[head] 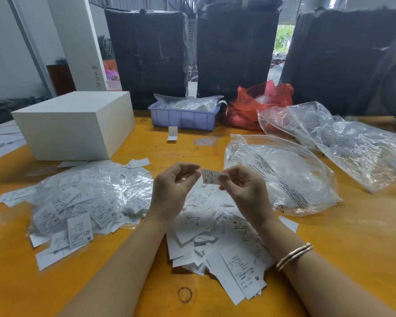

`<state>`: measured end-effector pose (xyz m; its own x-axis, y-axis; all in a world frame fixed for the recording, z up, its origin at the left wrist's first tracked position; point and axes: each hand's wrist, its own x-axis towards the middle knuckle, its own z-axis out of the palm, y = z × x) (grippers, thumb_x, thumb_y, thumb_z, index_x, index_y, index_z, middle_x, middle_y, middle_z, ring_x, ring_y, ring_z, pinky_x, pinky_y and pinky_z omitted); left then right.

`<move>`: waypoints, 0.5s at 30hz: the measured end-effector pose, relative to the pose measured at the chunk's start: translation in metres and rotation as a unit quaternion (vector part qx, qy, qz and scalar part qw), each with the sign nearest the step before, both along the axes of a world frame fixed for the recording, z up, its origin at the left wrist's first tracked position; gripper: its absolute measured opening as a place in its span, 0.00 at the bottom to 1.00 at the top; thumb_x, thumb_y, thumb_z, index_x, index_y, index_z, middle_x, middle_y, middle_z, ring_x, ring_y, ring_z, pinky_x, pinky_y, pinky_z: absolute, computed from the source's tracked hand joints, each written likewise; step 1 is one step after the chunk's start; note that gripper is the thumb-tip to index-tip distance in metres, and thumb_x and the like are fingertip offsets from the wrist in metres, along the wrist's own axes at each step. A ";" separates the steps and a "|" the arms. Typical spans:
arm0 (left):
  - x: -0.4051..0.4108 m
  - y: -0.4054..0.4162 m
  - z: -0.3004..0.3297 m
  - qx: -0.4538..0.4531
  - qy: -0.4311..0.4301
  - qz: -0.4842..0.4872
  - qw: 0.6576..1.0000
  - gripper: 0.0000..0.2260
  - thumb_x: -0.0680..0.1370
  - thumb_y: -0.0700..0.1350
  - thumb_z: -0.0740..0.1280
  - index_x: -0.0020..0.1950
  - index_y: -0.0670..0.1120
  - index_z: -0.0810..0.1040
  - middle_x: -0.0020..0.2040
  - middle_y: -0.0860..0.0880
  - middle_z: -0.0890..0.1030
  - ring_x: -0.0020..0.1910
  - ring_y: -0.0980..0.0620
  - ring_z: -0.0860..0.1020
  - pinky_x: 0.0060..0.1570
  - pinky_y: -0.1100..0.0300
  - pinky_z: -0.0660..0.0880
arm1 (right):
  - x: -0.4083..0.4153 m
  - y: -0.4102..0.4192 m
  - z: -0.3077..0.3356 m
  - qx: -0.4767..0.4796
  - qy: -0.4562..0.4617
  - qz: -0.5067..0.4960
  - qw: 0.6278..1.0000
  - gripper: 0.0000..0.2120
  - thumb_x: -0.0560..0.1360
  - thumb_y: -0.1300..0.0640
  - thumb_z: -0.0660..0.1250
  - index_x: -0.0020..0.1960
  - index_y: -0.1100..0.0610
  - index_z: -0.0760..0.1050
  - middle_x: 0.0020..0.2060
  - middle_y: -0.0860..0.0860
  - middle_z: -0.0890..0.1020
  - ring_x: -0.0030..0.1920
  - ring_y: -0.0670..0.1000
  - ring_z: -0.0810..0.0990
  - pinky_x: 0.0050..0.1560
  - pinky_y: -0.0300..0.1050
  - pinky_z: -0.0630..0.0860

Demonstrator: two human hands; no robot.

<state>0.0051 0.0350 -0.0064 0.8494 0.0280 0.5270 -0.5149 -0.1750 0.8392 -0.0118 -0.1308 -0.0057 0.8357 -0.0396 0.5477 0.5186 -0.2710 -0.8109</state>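
A small white size label point(209, 176) printed "XL" is held up above the orange table point(329, 236). My right hand point(245, 191) pinches its right end between thumb and fingers. My left hand point(173, 188) is curled beside the label's left edge, its fingertips just touching or nearly touching it. Below my hands lies a loose heap of white labels point(217, 239) marked S, M and XL. To the left is a pile of labels in small clear bags point(87, 202).
A white box point(76, 124) stands at the back left. A lilac plastic bin point(183, 116) and a red bag point(258, 104) sit behind. Large clear zip bags point(284, 175) lie to the right. A rubber band point(184, 294) lies near the front. Black wrapped bales point(236, 46) stand behind the table.
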 end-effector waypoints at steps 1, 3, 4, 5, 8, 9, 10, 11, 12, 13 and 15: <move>0.000 0.000 0.000 -0.004 0.009 -0.013 1.000 0.09 0.73 0.39 0.71 0.46 0.54 0.80 0.44 0.56 0.83 0.45 0.60 0.81 0.44 0.71 0.75 | 0.001 -0.002 0.000 0.000 0.007 0.008 1.000 0.07 0.74 0.63 0.68 0.42 0.53 0.77 0.37 0.57 0.83 0.38 0.56 0.82 0.43 0.57 0.79; -0.001 0.001 0.001 -0.011 0.025 -0.029 0.999 0.08 0.74 0.40 0.71 0.46 0.53 0.81 0.43 0.56 0.83 0.45 0.60 0.81 0.43 0.71 0.75 | 0.002 -0.005 0.000 -0.005 0.014 0.015 1.000 0.08 0.74 0.64 0.68 0.41 0.51 0.77 0.37 0.56 0.83 0.40 0.58 0.81 0.44 0.57 0.79; 0.000 0.001 0.001 -0.017 0.032 -0.032 0.999 0.07 0.74 0.40 0.70 0.46 0.53 0.81 0.42 0.56 0.84 0.44 0.61 0.81 0.42 0.72 0.75 | 0.002 -0.005 0.000 -0.005 0.016 0.014 1.000 0.09 0.74 0.64 0.68 0.41 0.51 0.77 0.37 0.55 0.82 0.40 0.58 0.81 0.43 0.55 0.79; 0.000 0.001 0.001 -0.023 0.037 -0.034 0.998 0.07 0.74 0.40 0.70 0.46 0.52 0.81 0.40 0.57 0.84 0.43 0.61 0.81 0.42 0.72 0.75 | 0.003 -0.006 0.001 0.003 0.018 0.014 1.000 0.08 0.74 0.64 0.67 0.41 0.52 0.77 0.36 0.54 0.82 0.39 0.56 0.80 0.42 0.52 0.79; 0.000 0.001 0.003 -0.046 0.050 -0.034 0.997 0.03 0.74 0.44 0.70 0.44 0.52 0.82 0.36 0.56 0.84 0.38 0.62 0.80 0.40 0.72 0.74 | 0.003 -0.009 0.005 0.067 0.026 0.021 0.997 0.06 0.75 0.64 0.66 0.41 0.56 0.76 0.37 0.53 0.82 0.37 0.48 0.80 0.39 0.39 0.78; -0.001 0.000 0.003 -0.053 0.052 -0.036 0.997 0.02 0.73 0.47 0.70 0.44 0.51 0.82 0.36 0.56 0.83 0.37 0.62 0.80 0.39 0.72 0.74 | 0.003 -0.009 0.006 0.092 0.028 0.021 0.995 0.06 0.75 0.65 0.66 0.41 0.57 0.76 0.38 0.54 0.82 0.37 0.47 0.80 0.40 0.38 0.77; -0.001 0.000 0.004 -0.055 0.049 -0.038 0.997 0.05 0.71 0.50 0.69 0.44 0.51 0.82 0.35 0.55 0.83 0.36 0.62 0.80 0.38 0.73 0.73 | 0.002 -0.009 0.007 0.113 0.028 0.018 0.993 0.06 0.75 0.66 0.66 0.41 0.57 0.75 0.39 0.55 0.82 0.38 0.47 0.80 0.40 0.37 0.77; -0.002 -0.001 0.004 -0.055 0.048 -0.040 0.997 0.08 0.70 0.51 0.68 0.44 0.50 0.82 0.35 0.55 0.83 0.36 0.62 0.80 0.37 0.73 0.73 | 0.002 -0.008 0.007 0.128 0.026 0.017 0.991 0.06 0.75 0.66 0.66 0.41 0.57 0.75 0.40 0.56 0.82 0.38 0.47 0.81 0.40 0.36 0.77; -0.002 -0.001 0.004 -0.056 0.047 -0.042 0.996 0.09 0.70 0.52 0.68 0.45 0.49 0.82 0.35 0.55 0.83 0.36 0.62 0.80 0.37 0.73 0.73 | 0.001 -0.006 0.007 0.138 0.024 0.017 0.990 0.06 0.75 0.66 0.66 0.42 0.57 0.75 0.40 0.56 0.82 0.38 0.47 0.81 0.40 0.36 0.77; -0.002 -0.001 0.004 -0.062 0.049 -0.046 0.996 0.08 0.70 0.50 0.69 0.45 0.48 0.82 0.36 0.55 0.84 0.36 0.61 0.80 0.37 0.73 0.73 | 0.001 -0.005 0.008 0.142 0.021 0.018 0.989 0.06 0.75 0.66 0.66 0.42 0.57 0.75 0.41 0.56 0.82 0.39 0.47 0.81 0.40 0.36 0.76; 0.000 0.000 0.003 -0.081 0.053 -0.053 0.994 0.04 0.73 0.43 0.70 0.47 0.47 0.81 0.37 0.54 0.84 0.38 0.60 0.81 0.39 0.72 0.74 | 0.000 -0.003 0.008 0.141 0.013 0.019 0.990 0.06 0.75 0.66 0.65 0.42 0.57 0.75 0.41 0.56 0.82 0.39 0.46 0.81 0.40 0.36 0.76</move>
